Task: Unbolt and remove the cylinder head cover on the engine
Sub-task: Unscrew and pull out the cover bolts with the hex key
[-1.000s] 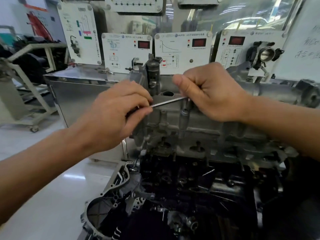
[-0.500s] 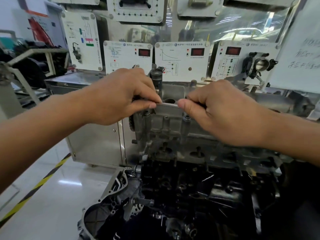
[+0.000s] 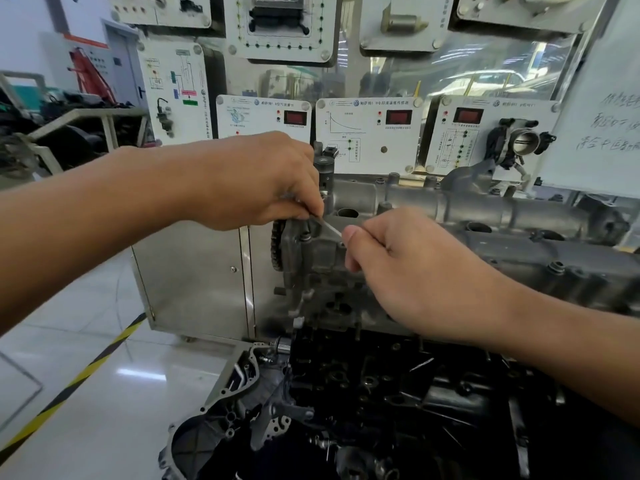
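1. We think we are in the unbolting step. The gray cylinder head cover (image 3: 519, 251) sits on top of the dark engine (image 3: 381, 382), so it is not off yet.
2. Our left hand (image 3: 263, 183) is curled up. Its fingers (image 3: 304, 213) pinch one end of a thin metal bar (image 3: 330, 228).
3. Our right hand (image 3: 412, 271) is curled too. Its thumb (image 3: 353, 233) presses on the other end of the bar, and the other fingers are tucked under. We cannot tell how those hidden fingers lie.
4. Only a short, shiny bit of the bar shows between the two hands. It tilts, high at the left hand and low at the right hand. It looks to us like the handle of a wrench. Its working end is hidden, so we cannot tell which bolt it is on.
5. The near end of the cover lies just under the bar and our fingers. The rest of the cover runs off to the right, well past the right hand. We cannot tell if any finger touches the cover.
6. The next move, we guess, is to turn the bar to loosen a bolt. Both hands need to pull together and keep the tool straight, or it may slip off.
7. Another bolt (image 3: 556, 268) shows on the front edge of the cover. So we think more bolts must come out before we can lift it.
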Motion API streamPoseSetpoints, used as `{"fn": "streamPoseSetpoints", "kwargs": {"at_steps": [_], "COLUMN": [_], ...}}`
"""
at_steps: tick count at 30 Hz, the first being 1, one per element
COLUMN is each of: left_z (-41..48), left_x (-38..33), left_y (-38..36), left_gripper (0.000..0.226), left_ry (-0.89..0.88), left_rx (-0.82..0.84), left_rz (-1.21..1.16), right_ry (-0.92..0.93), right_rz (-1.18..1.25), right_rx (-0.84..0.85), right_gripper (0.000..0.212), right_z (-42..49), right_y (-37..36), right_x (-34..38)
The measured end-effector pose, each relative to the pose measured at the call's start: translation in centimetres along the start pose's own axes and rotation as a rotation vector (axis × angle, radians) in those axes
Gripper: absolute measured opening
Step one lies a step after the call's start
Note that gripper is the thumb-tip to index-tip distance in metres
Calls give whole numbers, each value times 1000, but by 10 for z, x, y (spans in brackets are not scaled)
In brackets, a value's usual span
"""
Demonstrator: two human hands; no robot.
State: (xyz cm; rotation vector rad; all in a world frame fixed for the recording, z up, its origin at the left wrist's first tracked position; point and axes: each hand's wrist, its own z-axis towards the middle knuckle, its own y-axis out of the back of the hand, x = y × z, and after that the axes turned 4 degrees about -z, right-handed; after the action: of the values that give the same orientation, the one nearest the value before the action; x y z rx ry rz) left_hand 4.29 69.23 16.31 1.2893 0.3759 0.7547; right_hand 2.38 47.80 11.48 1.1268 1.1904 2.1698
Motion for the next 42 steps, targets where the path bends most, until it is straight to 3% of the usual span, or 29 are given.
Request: {"fn": "streamPoseSetpoints", "kwargs": {"at_steps": [16, 35, 42], "left_z": [10, 0, 2], "left_x": [-4, 1, -4], "left_y": [5, -4, -5], "left_gripper": [19, 18, 17], "left_ry": [-144, -47, 52], "left_rx": [82, -27, 3], "left_rz": [146, 93, 110], "right_ry": [-159, 69, 143], "right_rz": [238, -93, -323], "right_rx": [21, 14, 17], "right_gripper": [49, 43, 41], "right_z": [-6, -5, -1], "right_y": [-31, 3, 14], "right_x": [16, -1, -4]}}
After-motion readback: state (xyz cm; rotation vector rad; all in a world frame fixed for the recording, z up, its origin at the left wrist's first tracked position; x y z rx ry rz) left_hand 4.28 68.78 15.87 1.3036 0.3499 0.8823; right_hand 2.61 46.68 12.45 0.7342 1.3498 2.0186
